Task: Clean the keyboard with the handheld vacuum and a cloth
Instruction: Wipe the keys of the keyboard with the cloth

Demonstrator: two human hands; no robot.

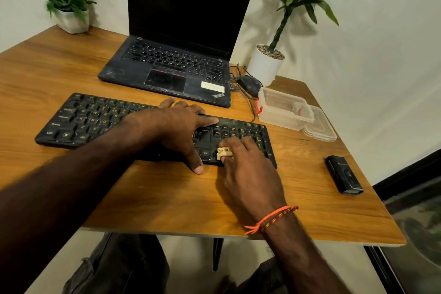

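Right hand [248, 169] nearest, bracelet [272, 218] at wrist, fingers curled, pinching small beige cloth [224, 152] against keys at right end of keyboard [95, 119]. Left hand [176, 124] spread flat across keyboard middle, thumb over near edge. Black handheld vacuum [343, 174] lying apart on table [167, 198], right. Beyond: clear containers [286, 107], open laptop [176, 55], two potted plants.
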